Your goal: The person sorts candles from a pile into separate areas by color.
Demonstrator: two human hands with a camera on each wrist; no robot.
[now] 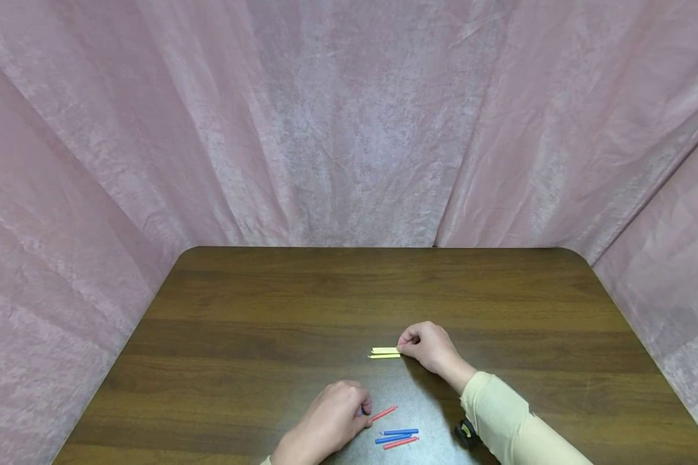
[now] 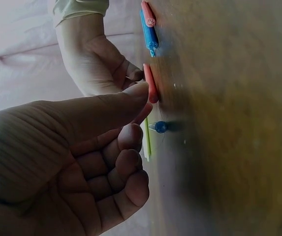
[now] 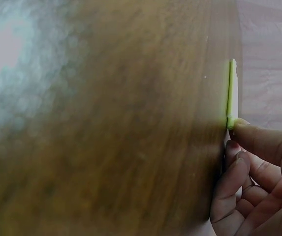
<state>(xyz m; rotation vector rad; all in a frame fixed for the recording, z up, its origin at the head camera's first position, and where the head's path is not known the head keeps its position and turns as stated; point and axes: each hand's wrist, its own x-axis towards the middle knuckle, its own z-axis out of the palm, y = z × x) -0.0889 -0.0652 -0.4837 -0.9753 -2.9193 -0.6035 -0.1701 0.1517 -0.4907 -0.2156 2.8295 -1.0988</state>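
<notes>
My left hand (image 1: 333,418) pinches the near end of a red candle (image 1: 384,413) between thumb and index finger, low over the table; its other fingers curl loosely. Just past those fingers, a blue candle (image 2: 161,127) shows end-on in the left wrist view, mostly hidden by the hand in the head view. Farther back, my right hand (image 1: 433,352) has thumb and fingertips on the right end of the yellow candles (image 1: 385,356), pinching one of them. The yellow candles lie side by side, wicks to the left.
Right of my left hand, two blue candles (image 1: 400,432) and another red candle (image 1: 401,444) lie close together on the brown wooden table (image 1: 238,336). A black device (image 1: 466,431) is under the right sleeve at the wrist. Pink curtains (image 1: 349,129) surround the table's far edge and sides.
</notes>
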